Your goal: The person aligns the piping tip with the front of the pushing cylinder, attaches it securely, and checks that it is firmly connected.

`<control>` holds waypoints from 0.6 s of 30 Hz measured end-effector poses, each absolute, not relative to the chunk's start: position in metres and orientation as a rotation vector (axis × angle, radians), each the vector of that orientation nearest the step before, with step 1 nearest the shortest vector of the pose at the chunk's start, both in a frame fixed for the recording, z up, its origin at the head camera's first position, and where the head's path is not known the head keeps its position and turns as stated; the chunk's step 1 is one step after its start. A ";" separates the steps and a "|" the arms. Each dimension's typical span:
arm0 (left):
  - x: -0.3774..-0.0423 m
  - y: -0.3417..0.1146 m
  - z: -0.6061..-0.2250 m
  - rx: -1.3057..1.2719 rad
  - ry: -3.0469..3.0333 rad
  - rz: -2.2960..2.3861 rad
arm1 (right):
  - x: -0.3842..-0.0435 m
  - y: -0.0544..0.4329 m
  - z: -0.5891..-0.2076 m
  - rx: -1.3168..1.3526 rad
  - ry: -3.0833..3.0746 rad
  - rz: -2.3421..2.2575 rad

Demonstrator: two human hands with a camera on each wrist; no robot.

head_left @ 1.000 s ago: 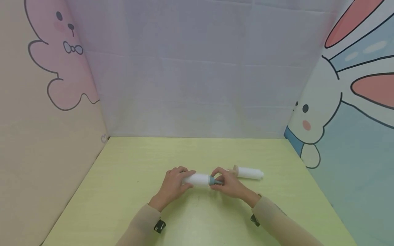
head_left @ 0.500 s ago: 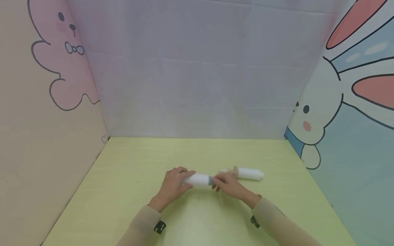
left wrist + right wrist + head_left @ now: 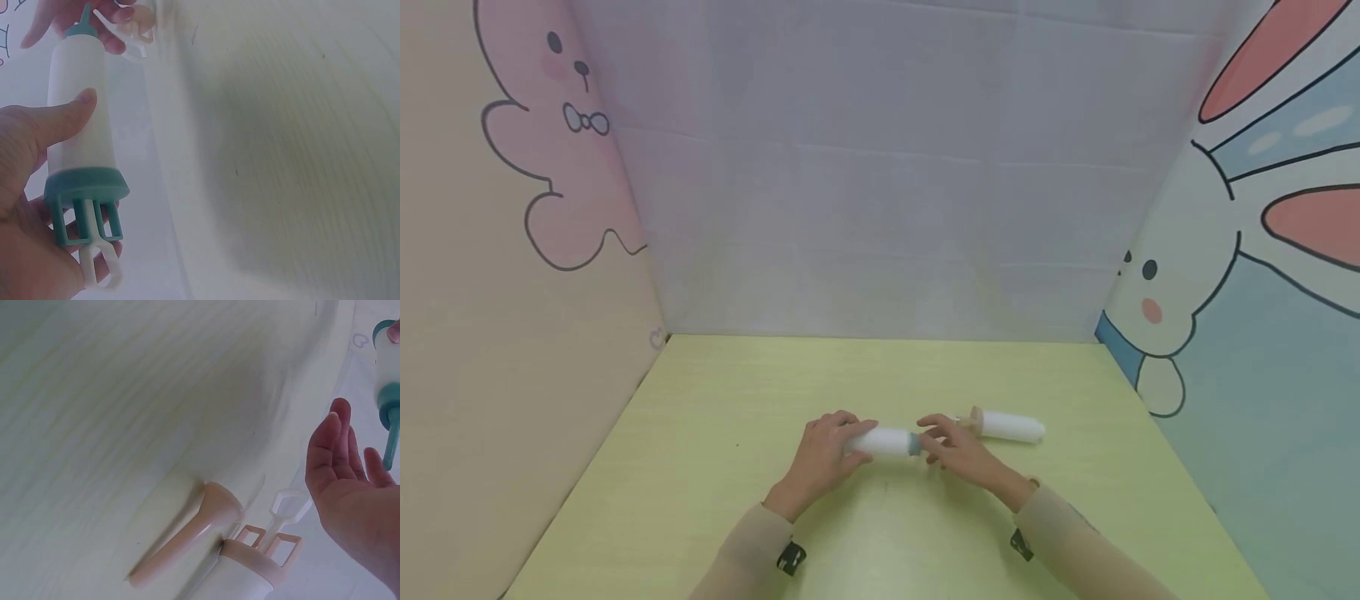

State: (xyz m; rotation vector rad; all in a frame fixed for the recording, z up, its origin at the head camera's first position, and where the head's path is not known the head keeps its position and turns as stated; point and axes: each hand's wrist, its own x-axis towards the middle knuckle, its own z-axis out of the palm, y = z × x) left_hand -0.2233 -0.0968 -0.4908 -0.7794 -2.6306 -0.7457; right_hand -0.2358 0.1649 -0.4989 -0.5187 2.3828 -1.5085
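My left hand [image 3: 827, 450] grips the white barrel of a plunger syringe [image 3: 883, 441], thumb laid along its side. In the left wrist view, a teal end cap [image 3: 86, 185] with finger loops and a white plunger handle [image 3: 103, 265] point toward my palm. A slim teal nozzle [image 3: 391, 425] tips the other end. Beside that nozzle my right hand [image 3: 961, 454] has its fingers spread and loosely bent, holding nothing. Below it, in the right wrist view, a loose pink nozzle [image 3: 194, 531] lies on the table.
A second white syringe [image 3: 1011, 427] with a pink end cap [image 3: 255, 559] lies behind my right hand, its white plunger handle [image 3: 290, 506] facing left. Pale yellow table [image 3: 760, 383] is bounded by a back curtain [image 3: 880, 208] and cartoon-printed side panels [image 3: 1285, 375].
My right hand pinched the teal nozzle earlier; now its fingers are off it and more spread. The left hand's grip on the syringe stays the same.
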 end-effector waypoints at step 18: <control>-0.228 -0.095 -0.494 -0.789 -2.629 -0.723 | -0.222 0.163 -0.472 -0.753 2.458 -1.553</control>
